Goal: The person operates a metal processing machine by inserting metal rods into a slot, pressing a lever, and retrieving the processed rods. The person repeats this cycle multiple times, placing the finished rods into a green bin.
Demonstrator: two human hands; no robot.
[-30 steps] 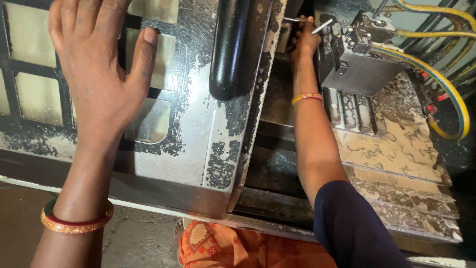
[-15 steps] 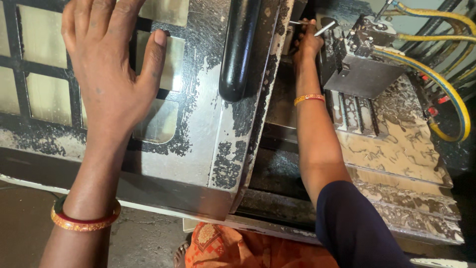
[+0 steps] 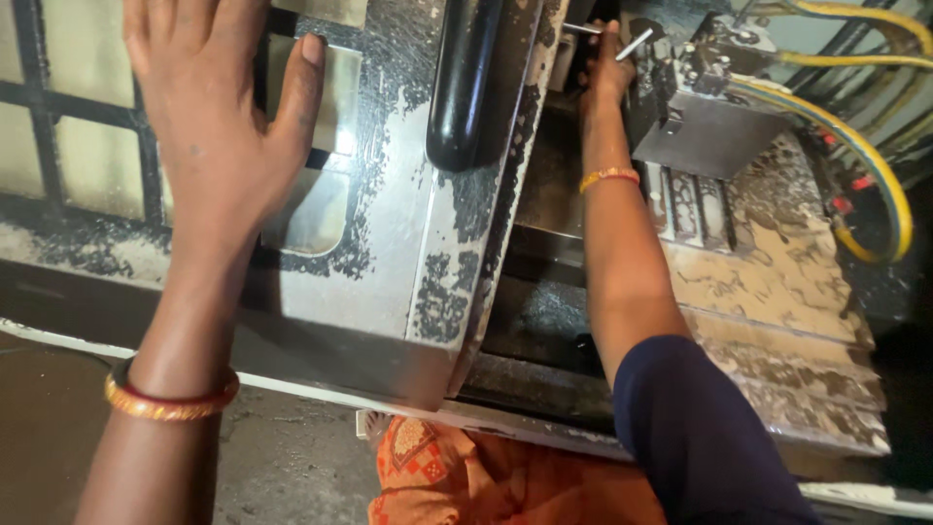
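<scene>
Deep inside the machine's open bay, at one o'clock in the head view, the right hand (image 3: 604,73) closes around a thin metal rod (image 3: 634,44) beside the grey tool block (image 3: 702,117). The rod's long axis slants from the hand up toward two o'clock, its bright free end sticking out past the knuckles and nearly touching the block. A second short pin (image 3: 581,28) shows at the hand's eleven o'clock; whether the hand touches it cannot be told. The right fingers curl tight, though the pads are hidden behind the hand. This hand alone is at the rod; the forearm, with a yellow bangle (image 3: 608,176), runs back toward six o'clock to a dark blue sleeve (image 3: 700,437).

The left hand (image 3: 219,126) is well apart, at ten o'clock, pressed flat on the worn steel door (image 3: 389,282). Its fingers (image 3: 303,83) spread wide and grip nothing; the thumb lies on the door's window panel (image 3: 316,209), and a red-and-gold bangle (image 3: 170,399) circles the wrist. A black handle (image 3: 465,87) stands upright on the door between the two hands. Yellow hoses (image 3: 870,165) loop past the block at three o'clock. Orange patterned cloth (image 3: 457,476) shows at six o'clock.
</scene>
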